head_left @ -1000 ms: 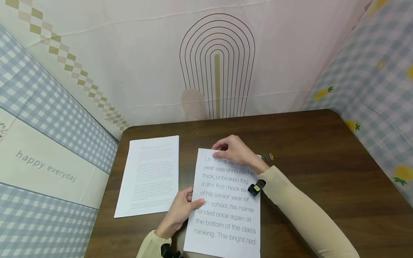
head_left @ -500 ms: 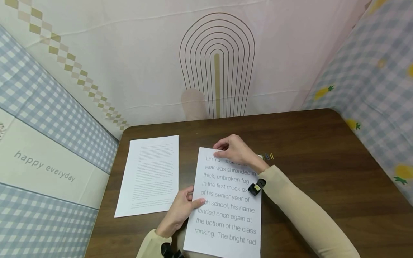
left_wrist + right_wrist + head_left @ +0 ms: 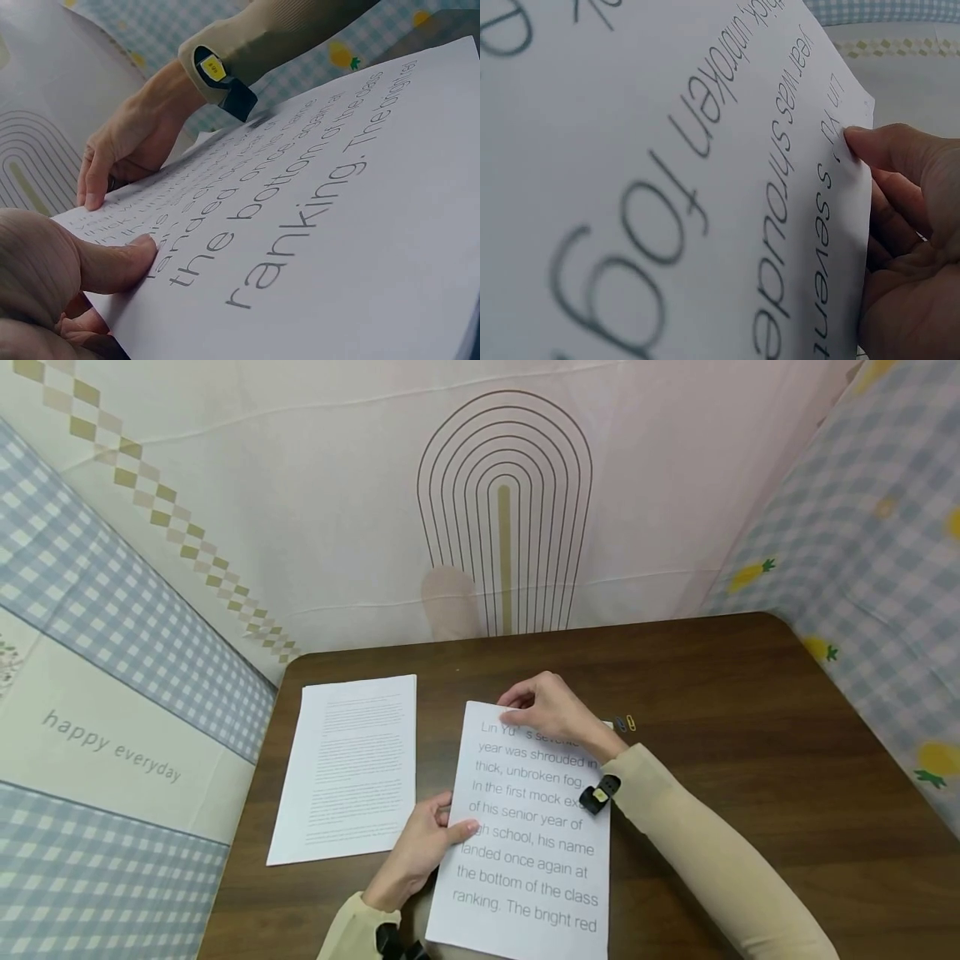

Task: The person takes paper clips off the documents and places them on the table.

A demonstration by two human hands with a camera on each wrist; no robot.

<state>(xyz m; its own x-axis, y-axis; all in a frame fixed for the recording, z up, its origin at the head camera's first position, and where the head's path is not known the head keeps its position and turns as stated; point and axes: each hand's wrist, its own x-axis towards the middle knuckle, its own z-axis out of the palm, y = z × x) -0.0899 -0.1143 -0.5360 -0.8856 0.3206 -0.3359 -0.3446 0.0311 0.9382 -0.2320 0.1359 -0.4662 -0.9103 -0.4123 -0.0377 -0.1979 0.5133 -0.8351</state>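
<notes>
A stack of white paper (image 3: 528,860) with large grey print is held up over the table, in the middle of the head view. My left hand (image 3: 423,843) grips its left edge, thumb on the printed face and fingers behind; the left wrist view shows this thumb (image 3: 120,262) close up. At the top edge my right hand (image 3: 551,710) pinches the sheets, its thumb in front. In the right wrist view the right thumb (image 3: 881,146) lies by the first printed line, and the other fingers go behind the paper. How many sheets there are cannot be told.
Left of the hands, a second stack of paper (image 3: 360,768) with small print lies on the brown wooden table (image 3: 712,693). A yellow paper clip (image 3: 632,722) and a dark blue paper clip (image 3: 620,724) lie beyond the right wrist. Patterned cloth hangs around the table.
The held paper and my right hand have shifted very slightly to the right. Both hands keep their hold, and the other stack lies where it was.
</notes>
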